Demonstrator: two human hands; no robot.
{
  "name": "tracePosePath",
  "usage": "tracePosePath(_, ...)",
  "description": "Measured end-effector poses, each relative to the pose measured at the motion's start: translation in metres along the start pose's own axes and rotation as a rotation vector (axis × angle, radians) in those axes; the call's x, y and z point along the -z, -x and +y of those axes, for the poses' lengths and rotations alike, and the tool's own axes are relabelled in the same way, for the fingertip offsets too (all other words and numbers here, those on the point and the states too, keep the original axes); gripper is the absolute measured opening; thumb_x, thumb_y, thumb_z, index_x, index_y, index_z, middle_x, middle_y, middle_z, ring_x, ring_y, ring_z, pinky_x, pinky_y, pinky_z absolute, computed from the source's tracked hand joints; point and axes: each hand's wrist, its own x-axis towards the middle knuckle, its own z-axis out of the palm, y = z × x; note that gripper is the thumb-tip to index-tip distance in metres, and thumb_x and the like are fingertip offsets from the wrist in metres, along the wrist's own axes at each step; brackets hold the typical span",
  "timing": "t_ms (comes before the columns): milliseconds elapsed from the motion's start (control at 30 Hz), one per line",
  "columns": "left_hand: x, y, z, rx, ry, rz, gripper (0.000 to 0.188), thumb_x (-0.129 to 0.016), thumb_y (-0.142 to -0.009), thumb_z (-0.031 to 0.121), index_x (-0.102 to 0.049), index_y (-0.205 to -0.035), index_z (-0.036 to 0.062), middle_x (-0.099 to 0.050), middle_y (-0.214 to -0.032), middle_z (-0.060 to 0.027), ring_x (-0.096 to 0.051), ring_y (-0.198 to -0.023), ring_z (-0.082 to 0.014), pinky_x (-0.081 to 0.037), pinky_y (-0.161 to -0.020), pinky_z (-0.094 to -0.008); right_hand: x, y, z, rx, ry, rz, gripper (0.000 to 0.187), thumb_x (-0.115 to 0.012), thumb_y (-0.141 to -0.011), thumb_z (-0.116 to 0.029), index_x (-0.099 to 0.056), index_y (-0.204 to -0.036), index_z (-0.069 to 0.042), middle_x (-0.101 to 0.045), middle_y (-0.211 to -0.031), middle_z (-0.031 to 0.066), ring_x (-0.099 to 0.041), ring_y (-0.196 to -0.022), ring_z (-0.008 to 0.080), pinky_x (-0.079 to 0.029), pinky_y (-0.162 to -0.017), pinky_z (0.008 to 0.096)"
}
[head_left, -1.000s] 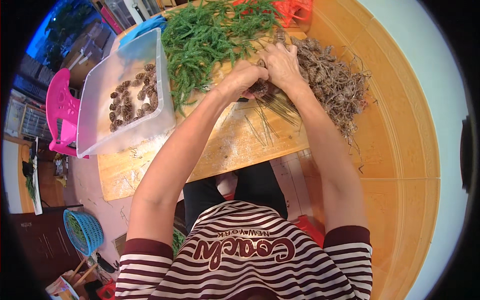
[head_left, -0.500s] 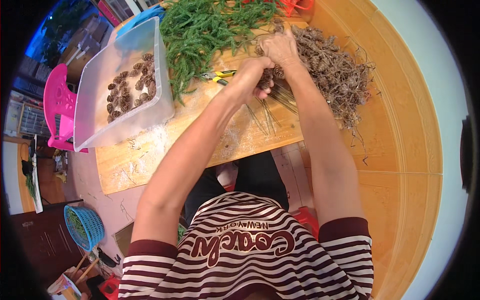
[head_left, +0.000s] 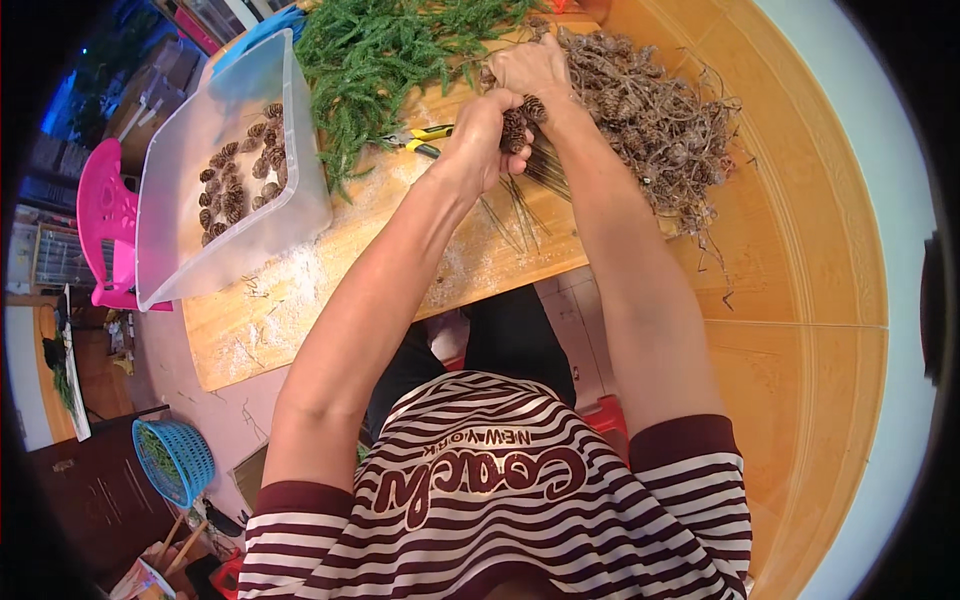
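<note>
A: Entry, head view. Left hand (head_left: 487, 135) is closed around a small bunch of brown pine cones on thin stems (head_left: 521, 122), over the far part of the wooden tabletop (head_left: 300, 300). Fingers curled tight; two or three cones show above the fist, the rest of the bunch is hidden inside the grip.

B: Right hand?

A: Right hand (head_left: 530, 68) sits just beyond the left, touching the same bunch. Its fingers are bent, but their tips are hidden behind the cones and the left fist, so I cannot tell whether they pinch anything. Thin stems trail out below the hands toward the near edge of the tabletop.

B: Surroundings?

A: To the right, a heap of dry twiggy cone stalks (head_left: 650, 130), touching the right wrist; single cones in it are hard to separate. Above left, a pile of green conifer sprigs (head_left: 385, 50), cut off by the top edge. Yellow-handled cutters (head_left: 425, 138) lie just left of the left hand; blades hidden under the greenery. Further left, a clear plastic tub (head_left: 180, 240) holds loose cones (head_left: 240, 170) in its far half.

B: Off the tabletop?

A: A pink plastic stool (head_left: 105, 235) beyond the tub, a blue basket (head_left: 175, 460) on the floor at lower left, partly in shadow. Pale dust covers the tabletop near the tub.
</note>
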Motion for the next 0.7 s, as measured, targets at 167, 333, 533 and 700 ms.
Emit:
tracePosePath(167, -0.002, 0.002, -0.001, 0.035, 0.069, 0.005, 0.026, -0.044, -0.088, 0.028, -0.05, -0.076, 0.0056, -0.053, -0.059, -0.0064, -0.051, -0.043, -0.017, -0.037, -0.033, -0.0258, 0.009, 0.0, -0.003, -0.019, 0.014, -0.049, 0.022, -0.05, -0.08, -0.019, -0.071, -0.075, -0.017, -0.069, -0.081, 0.0094, -0.067, -0.073, 0.0237, -0.035, -0.079, 0.0419)
tracePosePath(333, -0.003, 0.007, 0.002, 0.071, 0.064, 0.008, 0.03, -0.044, -0.09, 0.032, -0.047, -0.073, 0.007, -0.052, -0.06, -0.0056, -0.048, -0.044, -0.0169, -0.031, -0.034, -0.0258, 0.007, -0.001, -0.001, 0.001, 0.01, -0.013, 0.021, -0.051, -0.08, -0.019, -0.071, -0.075, -0.017, -0.07, -0.081, 0.0089, -0.067, -0.073, 0.0238, -0.034, -0.078, 0.0416)
tracePosePath(533, 0.009, -0.003, 0.012, 0.096, -0.003, -0.078, 0.034, -0.046, -0.091, 0.038, -0.051, -0.074, 0.0091, -0.052, -0.06, -0.0024, -0.049, -0.045, -0.016, -0.031, -0.034, -0.0249, 0.002, -0.007, 0.003, 0.039, 0.066, -0.005, 0.022, -0.05, -0.082, -0.021, -0.071, -0.077, -0.018, -0.07, -0.083, 0.0074, -0.067, -0.078, 0.0226, -0.035, -0.077, 0.043)
tracePosePath(700, 0.009, -0.02, 0.006, 0.114, 0.0, -0.098, 0.032, -0.051, -0.088, 0.044, -0.058, -0.081, 0.0137, -0.054, -0.058, 0.0012, -0.055, -0.042, -0.0168, -0.035, -0.031, -0.0237, -0.013, -0.011, 0.013, 0.098, 0.081, 0.151, 0.02, -0.05, -0.08, -0.021, -0.069, -0.072, -0.017, -0.069, -0.079, 0.0083, -0.067, -0.074, 0.023, -0.04, -0.07, 0.0418)
